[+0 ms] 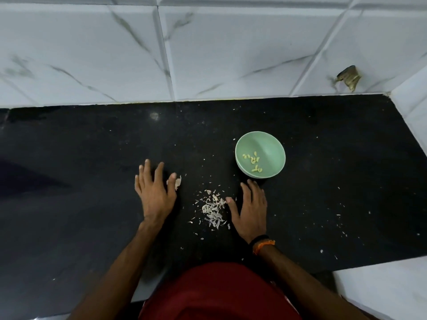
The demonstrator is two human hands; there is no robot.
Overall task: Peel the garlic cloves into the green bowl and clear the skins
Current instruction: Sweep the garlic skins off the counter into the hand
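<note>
Black countertop [323, 169], white marble-look wall tiles [231, 54] behind. Green bowl [272, 144] sits right of centre, peeled garlic cloves [253, 160] inside. Garlic skin pile [213, 211] lies on the counter between both hands, near side of the bowl. Left hand [154, 192] flat, fingers spread, thumb touching a loose skin piece [178, 182]. Right hand [250, 211] flat, fingers straight, thumb at the pile's edge. Skin flecks scattered around.

No readable text, labels, brands, numbers or signs anywhere in frame.
</note>
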